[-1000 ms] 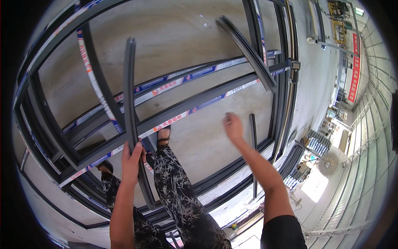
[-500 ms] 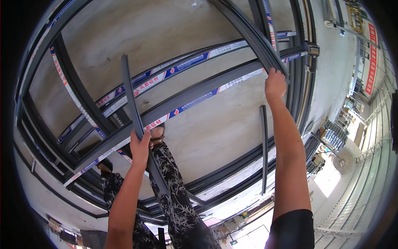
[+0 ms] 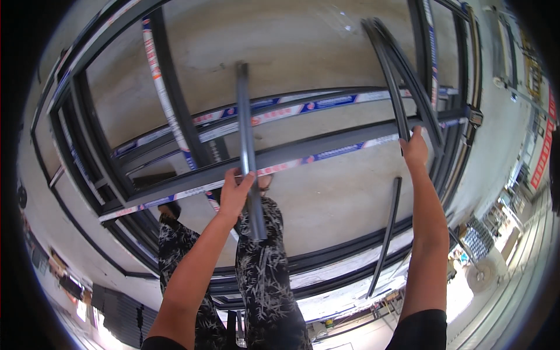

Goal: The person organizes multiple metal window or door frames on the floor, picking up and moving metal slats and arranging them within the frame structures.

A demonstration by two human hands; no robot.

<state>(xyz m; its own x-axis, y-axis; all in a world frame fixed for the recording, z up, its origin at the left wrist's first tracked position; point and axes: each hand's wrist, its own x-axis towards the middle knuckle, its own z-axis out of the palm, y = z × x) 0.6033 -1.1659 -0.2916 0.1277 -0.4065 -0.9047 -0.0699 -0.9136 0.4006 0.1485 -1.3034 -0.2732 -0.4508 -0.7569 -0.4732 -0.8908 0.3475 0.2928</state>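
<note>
My left hand (image 3: pixel 236 191) is closed around the middle of a short grey metal profile strip (image 3: pixel 244 125). That strip stands across a long grey frame bar (image 3: pixel 280 153) with a blue, white and red label film. At the right, my right hand (image 3: pixel 415 147) grips the near end of a longer dark metal strip (image 3: pixel 389 73), which slants up and to the left. Just right of it, another dark strip (image 3: pixel 411 76) lies across the frame, its far end close to the held one.
Dark rectangular frames (image 3: pixel 175 96) lie stacked beneath my hands. A loose thin strip (image 3: pixel 385 236) leans on the near frame edge. My legs in patterned trousers (image 3: pixel 262 274) stand by the frames. A tape measure (image 3: pixel 475 118) sits at the right edge.
My right hand has pulled one long strip apart from the others beside it. My left hand still holds the short strip, now more upright. The whole view has shifted.
</note>
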